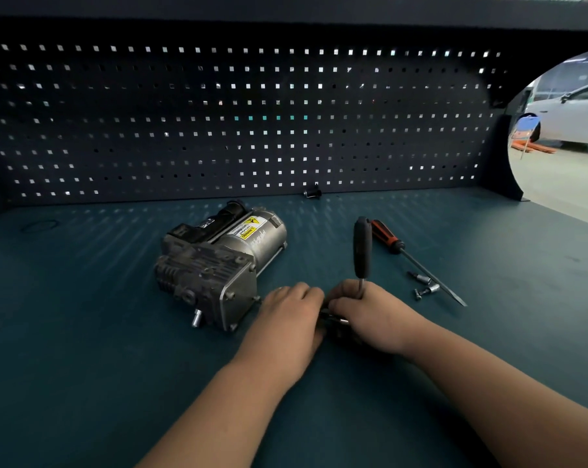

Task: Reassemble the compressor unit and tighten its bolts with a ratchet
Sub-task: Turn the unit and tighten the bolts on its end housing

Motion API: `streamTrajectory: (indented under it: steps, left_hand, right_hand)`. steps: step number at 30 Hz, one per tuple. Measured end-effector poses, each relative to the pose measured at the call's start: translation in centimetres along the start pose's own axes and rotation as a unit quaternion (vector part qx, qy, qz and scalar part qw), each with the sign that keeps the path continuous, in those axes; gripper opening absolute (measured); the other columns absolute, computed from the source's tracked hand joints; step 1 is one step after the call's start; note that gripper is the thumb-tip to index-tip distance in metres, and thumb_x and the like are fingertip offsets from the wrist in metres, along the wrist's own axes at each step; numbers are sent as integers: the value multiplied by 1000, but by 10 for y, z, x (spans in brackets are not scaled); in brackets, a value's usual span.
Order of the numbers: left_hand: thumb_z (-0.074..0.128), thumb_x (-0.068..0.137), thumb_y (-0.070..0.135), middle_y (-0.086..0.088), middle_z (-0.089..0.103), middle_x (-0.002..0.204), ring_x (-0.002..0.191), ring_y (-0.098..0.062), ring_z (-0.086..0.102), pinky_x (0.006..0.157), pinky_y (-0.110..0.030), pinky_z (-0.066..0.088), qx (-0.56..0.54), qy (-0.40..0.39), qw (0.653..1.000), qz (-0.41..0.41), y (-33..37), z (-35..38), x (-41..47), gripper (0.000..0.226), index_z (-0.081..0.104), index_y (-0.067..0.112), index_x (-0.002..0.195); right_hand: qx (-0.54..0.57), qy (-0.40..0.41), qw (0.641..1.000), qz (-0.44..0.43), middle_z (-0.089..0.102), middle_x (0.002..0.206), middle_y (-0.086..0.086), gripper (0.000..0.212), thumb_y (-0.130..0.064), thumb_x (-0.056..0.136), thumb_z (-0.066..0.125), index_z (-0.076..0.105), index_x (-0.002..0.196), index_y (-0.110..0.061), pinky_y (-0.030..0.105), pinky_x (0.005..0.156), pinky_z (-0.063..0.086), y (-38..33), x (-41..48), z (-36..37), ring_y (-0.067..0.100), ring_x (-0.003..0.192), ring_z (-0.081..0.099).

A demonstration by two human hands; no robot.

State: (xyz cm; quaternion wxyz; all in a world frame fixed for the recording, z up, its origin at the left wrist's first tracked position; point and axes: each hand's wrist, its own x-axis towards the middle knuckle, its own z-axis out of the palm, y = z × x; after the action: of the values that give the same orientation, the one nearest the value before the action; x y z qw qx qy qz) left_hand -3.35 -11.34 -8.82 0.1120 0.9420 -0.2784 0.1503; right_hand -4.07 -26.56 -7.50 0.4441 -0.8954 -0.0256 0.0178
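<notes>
A dark perforated metal back panel (252,130) rises along the far edge of the teal workbench (83,332). The grey metal compressor unit with a yellow warning label (218,265) lies on its side at the bench's middle. Just right of it the left hand (290,312) and right hand (370,315) meet. The right grips the black-handled ratchet (362,246), handle upright. The left's fingers curl at its hidden head, on what I cannot tell. Nearer the right edge lie an orange-and-black-handled screwdriver (387,238) and small silver bolts (428,290)
</notes>
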Motion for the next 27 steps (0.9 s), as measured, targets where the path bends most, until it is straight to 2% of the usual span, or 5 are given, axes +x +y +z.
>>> streamTrajectory:
  steps: [8, 10, 14, 19, 27]
  left_hand:
    - [47, 95, 39, 0, 59, 104, 103, -21, 53, 86, -33, 39, 26, -35, 998, 51, -22, 6, 10, 25, 56, 19, 107]
    - [42, 97, 40, 1, 59, 107, 105, -20, 53, 89, -33, 39, 50, -50, 996, 54, -28, 6, 11, 28, 57, 21, 111]
    - [32, 101, 35, 1, 57, 111, 105, -21, 51, 90, -34, 39, 87, -39, 991, 96, -26, 8, 9, 31, 55, 23, 118]
    - [38, 98, 21, 0, 55, 107, 102, -24, 50, 75, -34, 38, 133, -2, 985, 107, -8, 11, 8, 20, 53, 21, 111]
    - [38, 91, 2, -8, 55, 112, 105, -29, 51, 66, -34, 29, 138, -27, 988, 58, 9, 10, 6, 26, 53, 10, 111]
  right_hand:
    - [-26, 31, 999, 1, 65, 60, -6, 28, -46, 86, 60, 57, 76, -20, 21, 52, 44, 6, -4, -4, 7, 49, 58]
    - [-84, 39, 996, -13, 67, 72, -10, 22, -45, 82, 64, 61, 80, -24, 22, 61, 47, 10, -7, -12, 3, 63, 62]
    - [-72, -31, 996, 31, 66, 56, -4, 24, -40, 88, 60, 66, 75, -21, 17, 46, 41, 13, -13, -25, 7, 47, 56]
    - [85, -69, 993, 46, 71, 73, 7, 11, -12, 86, 67, 60, 86, -3, 23, 52, 51, 15, -15, -34, 18, 63, 70]
    - [103, -49, 992, 58, 70, 71, 8, 16, -7, 82, 70, 57, 89, 1, 23, 54, 52, 18, -13, -30, 17, 62, 68]
